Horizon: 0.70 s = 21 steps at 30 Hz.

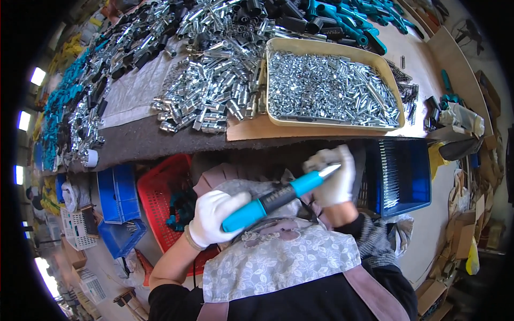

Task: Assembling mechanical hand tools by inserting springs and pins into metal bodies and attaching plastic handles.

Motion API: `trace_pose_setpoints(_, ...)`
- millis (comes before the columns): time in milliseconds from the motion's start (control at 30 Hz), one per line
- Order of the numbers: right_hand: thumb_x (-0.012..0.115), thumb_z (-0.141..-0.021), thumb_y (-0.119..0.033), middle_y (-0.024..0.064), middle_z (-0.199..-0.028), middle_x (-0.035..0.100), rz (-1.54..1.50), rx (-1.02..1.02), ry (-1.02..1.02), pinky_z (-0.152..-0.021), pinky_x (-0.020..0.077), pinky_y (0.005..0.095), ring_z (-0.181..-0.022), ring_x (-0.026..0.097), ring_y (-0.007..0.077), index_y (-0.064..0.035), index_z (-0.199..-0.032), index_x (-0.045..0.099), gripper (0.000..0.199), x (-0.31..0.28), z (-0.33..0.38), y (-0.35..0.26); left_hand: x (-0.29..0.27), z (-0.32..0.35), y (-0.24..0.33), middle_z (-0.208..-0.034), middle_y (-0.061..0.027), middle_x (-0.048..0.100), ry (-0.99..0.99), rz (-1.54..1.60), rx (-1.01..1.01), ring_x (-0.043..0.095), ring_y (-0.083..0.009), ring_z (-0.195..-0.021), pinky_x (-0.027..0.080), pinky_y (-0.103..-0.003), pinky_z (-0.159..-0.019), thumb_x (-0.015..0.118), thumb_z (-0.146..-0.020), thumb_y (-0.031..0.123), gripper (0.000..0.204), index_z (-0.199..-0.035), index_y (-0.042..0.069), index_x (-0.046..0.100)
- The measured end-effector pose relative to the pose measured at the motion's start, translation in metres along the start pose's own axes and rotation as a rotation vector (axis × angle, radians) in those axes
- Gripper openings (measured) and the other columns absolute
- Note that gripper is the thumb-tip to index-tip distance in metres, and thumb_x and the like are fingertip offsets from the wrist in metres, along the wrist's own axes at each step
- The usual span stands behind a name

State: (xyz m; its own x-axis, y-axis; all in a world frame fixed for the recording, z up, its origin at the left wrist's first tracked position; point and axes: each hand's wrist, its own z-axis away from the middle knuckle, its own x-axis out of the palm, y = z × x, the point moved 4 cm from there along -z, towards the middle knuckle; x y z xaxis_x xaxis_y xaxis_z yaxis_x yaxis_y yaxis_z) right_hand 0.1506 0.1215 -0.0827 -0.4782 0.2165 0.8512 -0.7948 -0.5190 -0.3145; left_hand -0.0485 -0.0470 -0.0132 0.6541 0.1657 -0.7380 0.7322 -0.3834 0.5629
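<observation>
My left hand [214, 215], in a white glove, is wrapped round the rear end of a teal-and-black pen-shaped tool [276, 200]. The tool slants up to the right over my lap; its middle is black, and it ends in a silver pointed tip. Behind that tip is my right hand [338, 179], also white-gloved and smeared by motion. Whether its fingers touch the tool does not show. A patterned grey apron [289, 262] covers my lap beneath the tool.
Ahead, the bench holds a cream tray [334, 126] of small metal pins, piled metal fittings [214, 91] and teal handles [348, 21]. Below its edge stand a red basket [155, 187] and blue bins [115, 187] on the left, and a blue bin [423, 182] with metal rods on the right.
</observation>
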Motion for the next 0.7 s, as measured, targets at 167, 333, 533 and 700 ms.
trace_pose_setpoints(167,0.054,-0.096,-0.031,0.0160,-0.093,0.066,0.655,0.363,0.374,-0.081,0.0507,0.0525,-0.084,0.064,0.0349,-0.0101,-0.105,0.063,0.025,-0.200,-0.159,0.100,0.036,-0.021,-0.017,-0.101,-0.0176,0.068,-0.254,-0.075,-0.315,0.067,-0.0366,-0.090,0.053,-0.043,-0.080,0.074,-0.078,0.021,0.055,-0.128,0.008,0.057)
trace_pose_setpoints(333,0.052,-0.097,-0.023,0.0203,-0.129,0.062,2.419,0.055,-0.718,-0.106,0.0433,0.0429,-0.127,0.055,0.0359,-0.0070,-0.123,0.067,0.035,-0.299,-0.219,0.170,0.090,-0.024,-0.054,-0.112,-0.0184,0.065,-0.484,0.015,-0.406,0.063,-0.0372,-0.103,0.051,-0.045,-0.090,0.068,-0.081,0.028,0.054,-0.130,0.009,0.057)
trace_pose_setpoints(533,0.053,-0.095,-0.023,0.0196,-0.129,0.063,2.347,-0.027,-0.790,-0.106,0.0435,0.0427,-0.126,0.056,0.0357,-0.0086,-0.124,0.066,0.035,-0.268,-0.215,0.190,0.115,-0.017,-0.073,-0.112,-0.0167,0.068,-0.474,-0.010,-0.520,0.066,-0.0346,-0.102,0.053,-0.044,-0.089,0.067,-0.085,0.040,0.049,-0.124,0.011,0.062)
trace_pose_setpoints(700,0.054,-0.094,-0.022,0.0190,-0.129,0.063,2.282,-0.071,-0.809,-0.106,0.0437,0.0426,-0.125,0.056,0.0355,-0.0102,-0.125,0.066,0.035,-0.313,-0.163,0.110,0.129,-0.011,-0.090,-0.109,-0.0159,0.068,-0.465,-0.011,-0.564,0.067,-0.0355,-0.096,0.054,-0.044,-0.086,0.067,-0.083,0.042,0.052,-0.126,0.013,0.062)
